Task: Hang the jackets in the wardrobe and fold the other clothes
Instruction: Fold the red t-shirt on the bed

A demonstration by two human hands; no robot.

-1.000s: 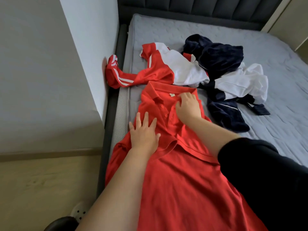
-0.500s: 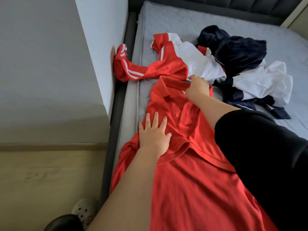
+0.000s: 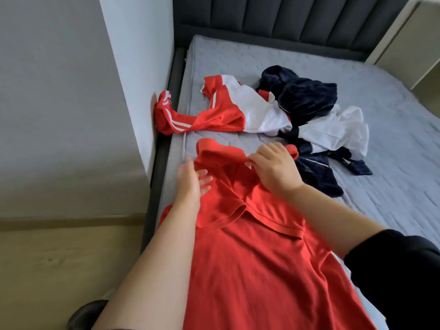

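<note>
The right hand [image 3: 273, 170] now pinches the collar [image 3: 214, 152] of the red polo shirt [image 3: 250, 258] and lifts it. The left hand [image 3: 190, 184] slides up, fingers straight, holding nothing. Folding is just starting.

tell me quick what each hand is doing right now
Left hand: open, touching the red polo shirt.
Right hand: pinching that shirt's collar.

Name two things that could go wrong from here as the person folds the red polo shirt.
1. The red polo shirt hangs partly over the mattress edge; it might slip toward the floor.
2. The right hand pinches only the collar while the left hand rests loosely, so the bunched sleeve could get folded in creased.
</note>
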